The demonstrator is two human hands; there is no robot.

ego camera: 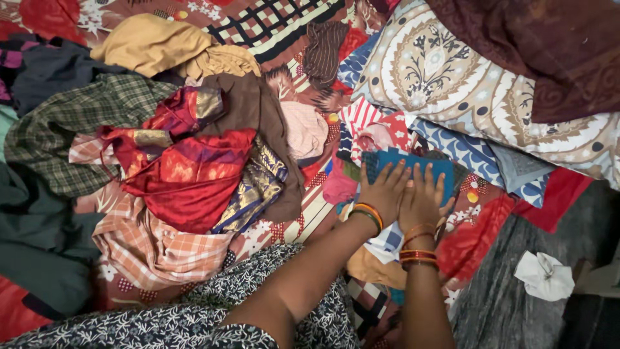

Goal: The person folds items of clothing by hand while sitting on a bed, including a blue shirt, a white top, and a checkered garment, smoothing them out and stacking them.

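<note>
My left hand [383, 189] and my right hand [423, 197] lie flat, side by side, pressing down on a folded teal-blue cloth [413, 165]. The fingers of both are spread and point away from me. That cloth rests on top of a small stack of folded pieces, with a pink cloth [338, 187] just to its left and a checked piece [387, 239] under my wrists. Both wrists carry orange and red bangles.
A heap of unfolded clothes fills the left: a red garment [194, 174], a green plaid shirt [71, 123], a mustard cloth [152, 42], a brown one [258, 110]. Patterned pillows [465, 77] lie at the upper right. A crumpled white cloth [544, 274] sits on the dark floor.
</note>
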